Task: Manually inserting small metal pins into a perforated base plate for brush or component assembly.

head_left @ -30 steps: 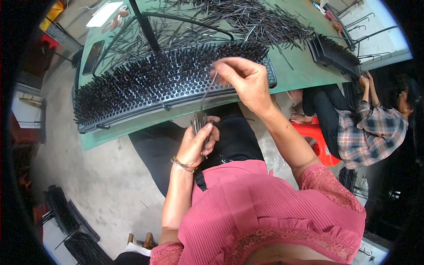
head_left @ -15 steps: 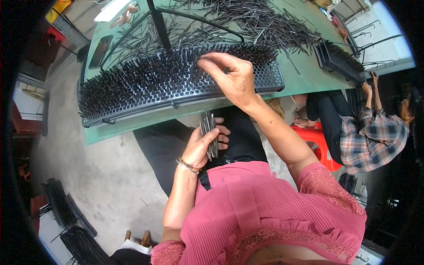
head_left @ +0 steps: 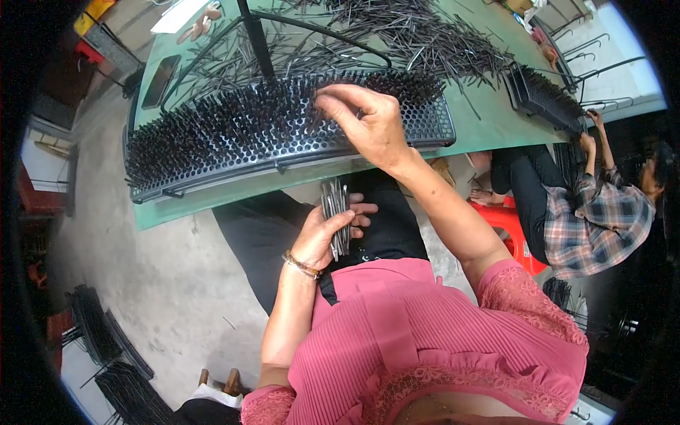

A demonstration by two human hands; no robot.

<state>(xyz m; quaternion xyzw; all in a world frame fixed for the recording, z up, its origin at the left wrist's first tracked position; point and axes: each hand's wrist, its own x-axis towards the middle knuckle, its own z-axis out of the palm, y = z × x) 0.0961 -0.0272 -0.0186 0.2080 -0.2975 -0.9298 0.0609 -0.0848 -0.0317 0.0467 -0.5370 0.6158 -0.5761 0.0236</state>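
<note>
Head view: left hand (head_left: 319, 234) closed around a bundle of thin dark rods (head_left: 336, 202), held upright over the lap, just short of the near edge of the green bench (head_left: 489, 129). Right hand (head_left: 375, 126) over the perforated black tray (head_left: 427, 127), thumb and forefinger drawn together among the standing rods (head_left: 212, 134); cannot tell whether a rod sits between the fingertips. Standing rods crowd the tray's left and middle; bare holes show along the near side and right end. Loose rods (head_left: 425, 46) lie heaped on the bench behind it. To the right, a co-worker (head_left: 591, 219) reaches to a second filled tray (head_left: 542, 95)
</note>
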